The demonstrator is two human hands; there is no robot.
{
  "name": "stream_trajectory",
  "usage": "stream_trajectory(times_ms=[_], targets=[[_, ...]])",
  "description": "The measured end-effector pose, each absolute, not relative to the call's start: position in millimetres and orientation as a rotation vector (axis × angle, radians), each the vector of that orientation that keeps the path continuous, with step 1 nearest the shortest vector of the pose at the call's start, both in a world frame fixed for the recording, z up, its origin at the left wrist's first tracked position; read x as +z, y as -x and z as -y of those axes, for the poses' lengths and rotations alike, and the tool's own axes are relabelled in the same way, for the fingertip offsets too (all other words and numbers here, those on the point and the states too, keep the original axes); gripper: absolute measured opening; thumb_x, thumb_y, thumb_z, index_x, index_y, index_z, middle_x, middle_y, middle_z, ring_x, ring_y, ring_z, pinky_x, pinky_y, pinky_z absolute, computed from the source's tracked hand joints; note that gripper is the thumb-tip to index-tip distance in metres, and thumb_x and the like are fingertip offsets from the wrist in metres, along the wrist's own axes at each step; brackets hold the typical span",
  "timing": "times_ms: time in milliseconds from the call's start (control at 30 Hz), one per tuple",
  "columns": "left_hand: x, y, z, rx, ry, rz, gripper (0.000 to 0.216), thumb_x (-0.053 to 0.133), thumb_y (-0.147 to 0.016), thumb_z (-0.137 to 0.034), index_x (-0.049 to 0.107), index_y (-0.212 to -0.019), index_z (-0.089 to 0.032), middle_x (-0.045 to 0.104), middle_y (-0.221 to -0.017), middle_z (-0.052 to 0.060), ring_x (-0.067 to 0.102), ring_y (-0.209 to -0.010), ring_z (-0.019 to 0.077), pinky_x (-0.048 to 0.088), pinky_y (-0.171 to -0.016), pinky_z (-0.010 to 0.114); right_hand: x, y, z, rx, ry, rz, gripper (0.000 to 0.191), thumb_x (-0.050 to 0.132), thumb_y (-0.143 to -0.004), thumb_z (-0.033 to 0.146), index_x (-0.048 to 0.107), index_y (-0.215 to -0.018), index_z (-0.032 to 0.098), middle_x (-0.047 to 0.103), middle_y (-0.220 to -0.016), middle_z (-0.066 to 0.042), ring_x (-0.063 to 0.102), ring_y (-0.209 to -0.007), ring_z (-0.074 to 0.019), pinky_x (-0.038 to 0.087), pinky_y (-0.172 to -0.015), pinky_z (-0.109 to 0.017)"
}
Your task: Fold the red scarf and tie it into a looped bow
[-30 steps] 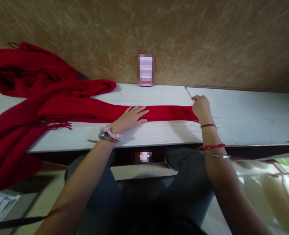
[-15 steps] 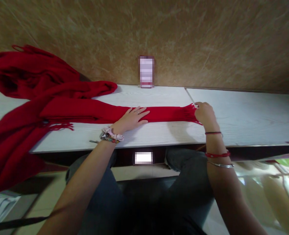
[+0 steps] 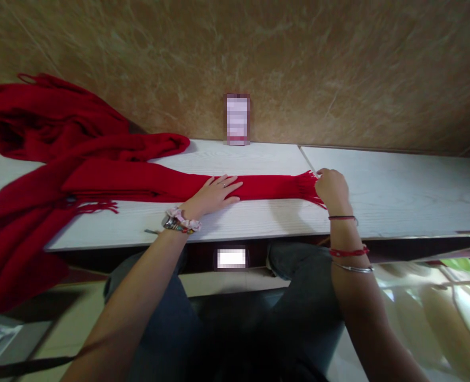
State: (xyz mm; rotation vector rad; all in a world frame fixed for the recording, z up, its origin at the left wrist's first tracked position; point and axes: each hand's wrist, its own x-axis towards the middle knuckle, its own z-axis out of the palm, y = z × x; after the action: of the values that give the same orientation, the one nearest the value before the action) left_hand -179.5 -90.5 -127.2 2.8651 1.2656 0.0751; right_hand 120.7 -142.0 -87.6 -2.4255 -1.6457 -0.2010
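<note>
Red scarf (image 3: 267, 188) lies under the left hand (image 3: 213, 196), fingers spread; right hand (image 3: 332, 190) curls at the fringe (image 3: 307, 185), its grip unclear.

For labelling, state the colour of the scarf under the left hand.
The fringed scarf is plain red, best seen in the head view.

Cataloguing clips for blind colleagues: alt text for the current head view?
A left hand lies flat on a folded red scarf on a white table; the right hand is at the scarf's fringe. More red fabric is heaped at left.
</note>
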Motion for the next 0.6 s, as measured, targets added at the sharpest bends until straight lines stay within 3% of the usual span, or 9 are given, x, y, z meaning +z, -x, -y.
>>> stream_trajectory(times_ms=[100, 267, 467, 600], targets=[[-127, 180, 90, 0.081, -2.874, -1.265, 0.052, 0.031, -0.098, -0.046, 0.034, -0.146, -0.027, 0.032, -0.154, 0.005, 0.024, -0.143, 0.0245, 0.019, -0.115, 0.044, -92, -94, 133, -0.056, 2.303, 1.837, 0.04, 0.038, -0.084, 0.006, 0.07, -0.108, 0.009, 0.071, -0.103, -0.018, 0.064, -0.104, -0.0258, 0.047, -0.087, -0.032], [-124, 179, 92, 0.029, -2.852, -1.287, 0.053, 0.034, -0.098, -0.044, 0.033, -0.147, -0.025, 0.03, -0.155, 0.007, 0.023, -0.143, 0.0251, 0.018, -0.115, 0.044, -102, -105, 128, 0.011, 2.591, 1.674, 0.037, 0.041, -0.084, 0.008, 0.068, -0.11, 0.002, 0.067, -0.107, -0.027, 0.064, -0.104, -0.0325, 0.049, -0.083, -0.038], [-125, 178, 92, 0.059, -2.861, -1.269, 0.052, 0.033, -0.098, -0.044, 0.034, -0.146, -0.025, 0.032, -0.154, 0.007, 0.024, -0.143, 0.0251, 0.018, -0.115, 0.045, -85, -134, 143, -0.225, 2.415, 1.576, 0.043, 0.038, -0.084, 0.005, 0.065, -0.117, 0.005, 0.067, -0.11, -0.023, 0.062, -0.108, -0.0301, 0.048, -0.087, -0.038], [-124, 178, 92, 0.056, -2.849, -1.255, 0.053, 0.033, -0.098, -0.045, 0.034, -0.147, -0.024, 0.03, -0.155, 0.007, 0.022, -0.143, 0.0262, 0.018, -0.115, 0.045, -85, -101, 141, -0.06, 2.318, 1.882, 0.038, 0.039, -0.085, 0.007, 0.07, -0.106, 0.009, 0.071, -0.104, -0.018, 0.065, -0.102, -0.0278, 0.048, -0.085, -0.034]])
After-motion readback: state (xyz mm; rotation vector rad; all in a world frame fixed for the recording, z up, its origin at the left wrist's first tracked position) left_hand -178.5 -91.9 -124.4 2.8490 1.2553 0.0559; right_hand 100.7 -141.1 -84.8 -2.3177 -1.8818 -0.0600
